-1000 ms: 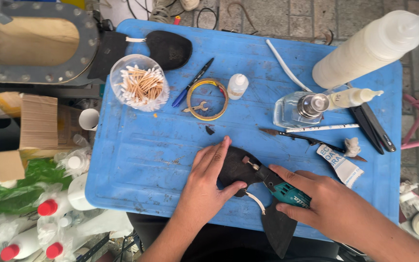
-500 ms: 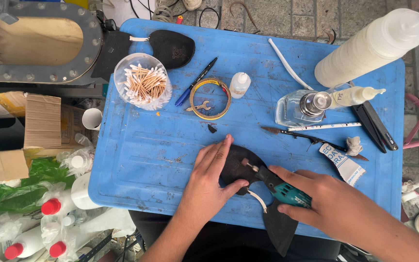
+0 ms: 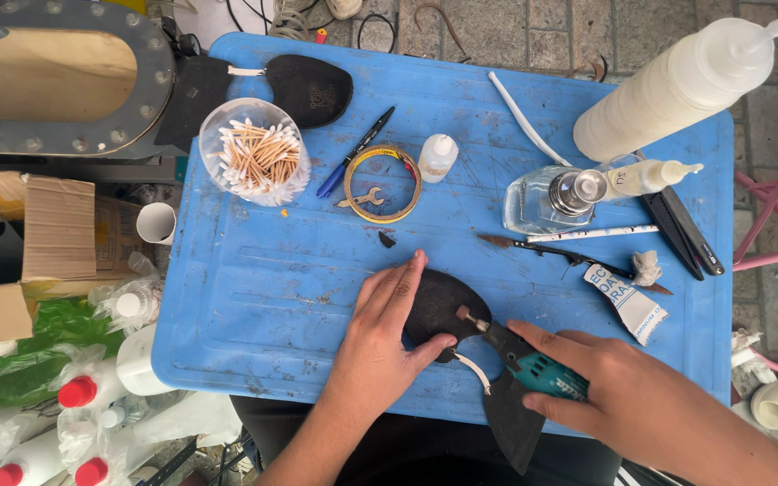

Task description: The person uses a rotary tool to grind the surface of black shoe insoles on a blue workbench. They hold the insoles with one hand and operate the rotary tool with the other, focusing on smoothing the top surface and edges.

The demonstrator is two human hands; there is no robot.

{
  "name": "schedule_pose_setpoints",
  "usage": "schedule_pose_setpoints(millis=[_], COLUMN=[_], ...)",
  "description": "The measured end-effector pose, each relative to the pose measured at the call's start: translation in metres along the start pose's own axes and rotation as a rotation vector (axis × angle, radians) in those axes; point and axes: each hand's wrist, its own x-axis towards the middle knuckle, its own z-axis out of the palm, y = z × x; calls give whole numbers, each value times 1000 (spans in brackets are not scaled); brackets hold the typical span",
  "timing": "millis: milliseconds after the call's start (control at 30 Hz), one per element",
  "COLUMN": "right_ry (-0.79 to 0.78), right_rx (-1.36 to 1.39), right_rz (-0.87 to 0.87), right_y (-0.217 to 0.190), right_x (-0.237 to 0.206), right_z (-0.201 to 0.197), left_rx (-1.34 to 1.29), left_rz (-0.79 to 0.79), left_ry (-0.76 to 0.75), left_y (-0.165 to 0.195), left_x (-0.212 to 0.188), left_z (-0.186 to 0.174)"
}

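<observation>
Blue plastic fills our view, a scuffed tabletop [image 3: 254, 288] set over grey paving, and we're right down over the work at its near edge. Our left hand [image 3: 380, 346] lies flat, fingers stretched forward and thumb tucked in, pressing on a dark oval sole piece [image 3: 443, 301] that sits on the table near its front edge. Our right hand [image 3: 623, 396] is wrapped firmly around a teal rotary tool [image 3: 533, 369], its small grinding tip touching the sole piece's right edge, just beside our left thumb. Below it a second dark pointed flap [image 3: 511, 423] hangs over the table edge. Further back we've got a clear cup of cotton swabs [image 3: 258, 157], a blue pen [image 3: 353, 153], a roll of yellow tape [image 3: 382, 184], a small white bottle [image 3: 437, 157], a glass spirit lamp [image 3: 551, 198] and a big white squeeze bottle [image 3: 677, 85] at the right. Another dark sole [image 3: 308, 90] rests at the far left corner.
</observation>
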Motion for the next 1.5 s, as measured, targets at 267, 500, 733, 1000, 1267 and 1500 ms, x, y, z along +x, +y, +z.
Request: schedule_pose_setpoints(millis=[267, 500, 733, 1000, 1267, 1500], right_ry=[-68, 70, -97, 18, 86, -95], right_rx=[-22, 47, -29, 63, 51, -34], right_rz=[79, -85, 126, -22, -127, 168], right_y=[-2, -12, -5, -2, -7, -9], right_x=[1, 1, -1, 2, 12, -1], right_z=[-2, -5, -5, -1, 3, -4], left_rx=[6, 10, 11, 11, 2, 6], left_rz=[1, 8, 1, 2, -13, -9], left_ry=[2, 4, 5, 6, -2, -6], left_y=[0, -1, 0, 1, 1, 1], left_x=[-1, -1, 0, 0, 1, 1], left_z=[1, 2, 1, -1, -1, 0])
